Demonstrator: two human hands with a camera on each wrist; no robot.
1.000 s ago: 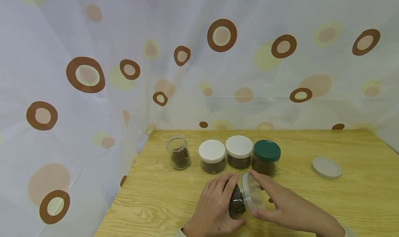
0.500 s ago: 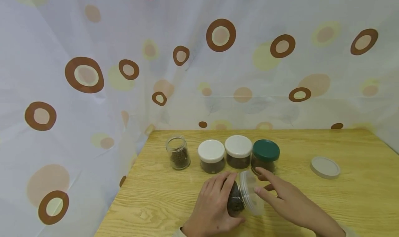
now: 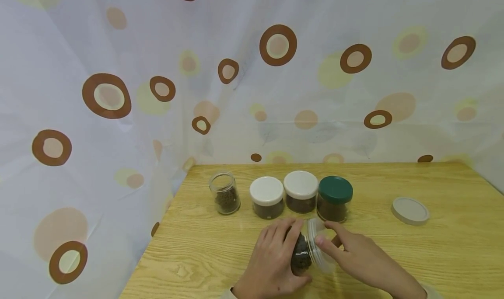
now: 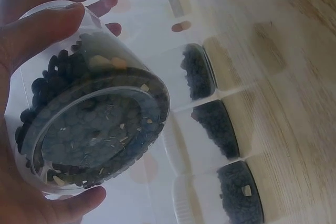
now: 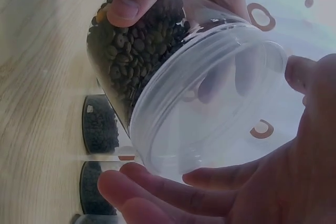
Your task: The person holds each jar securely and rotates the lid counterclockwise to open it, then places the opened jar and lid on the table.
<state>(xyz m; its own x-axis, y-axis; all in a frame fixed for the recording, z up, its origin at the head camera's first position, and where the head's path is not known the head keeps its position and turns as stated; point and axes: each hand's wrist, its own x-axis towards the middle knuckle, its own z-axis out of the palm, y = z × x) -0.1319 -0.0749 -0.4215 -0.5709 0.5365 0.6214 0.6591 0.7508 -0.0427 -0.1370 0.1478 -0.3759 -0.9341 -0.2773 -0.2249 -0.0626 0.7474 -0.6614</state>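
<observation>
A clear jar of dark, lentil-like pieces lies tipped on its side above the table, its base to the left. My left hand grips the jar's body; in the left wrist view the thumb lies along its wall. A translucent lid covers the jar's mouth, facing right. My right hand holds this lid by its edge, thumb on one side and fingers on the other. Through the jar's base, several pale bits show among the dark pieces.
Two white-lidded jars and a green-lidded jar stand in a row behind my hands. Left of them is a lidless glass jar, partly filled. A loose pale lid lies on the wooden table at right.
My right hand loosened from the lid and drew slightly away half a second ago. Now its thumb and fingers are back at the lid's edge. The left hand keeps its grip on the jar.
</observation>
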